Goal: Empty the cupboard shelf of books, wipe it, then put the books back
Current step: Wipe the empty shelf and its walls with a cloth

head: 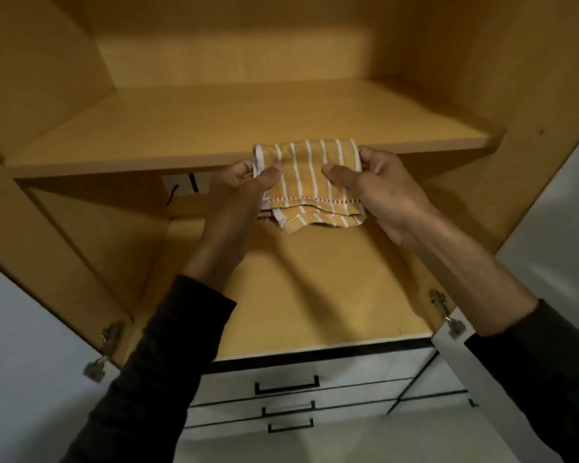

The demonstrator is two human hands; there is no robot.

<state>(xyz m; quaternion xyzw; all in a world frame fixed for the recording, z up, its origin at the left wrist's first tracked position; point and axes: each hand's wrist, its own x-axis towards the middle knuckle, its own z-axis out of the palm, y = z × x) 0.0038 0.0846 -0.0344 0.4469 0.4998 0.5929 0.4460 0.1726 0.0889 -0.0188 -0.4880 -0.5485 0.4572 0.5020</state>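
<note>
Head view: two hands, left hand (244, 188) and right hand (378, 188), fingers pinching one cloth (310, 182).

The left hand (238, 185) and right hand (378, 192) cover the side edges of the folded striped cloth (311, 185), and their fingers behind it are hidden. The cloth hides part of the shelf (181, 135) front edge. A black cable (173, 195) under the shelf runs out of sight. Both dark sleeves (154, 379) and the lowest drawer (291, 429) are cut off by the bottom edge.
</note>
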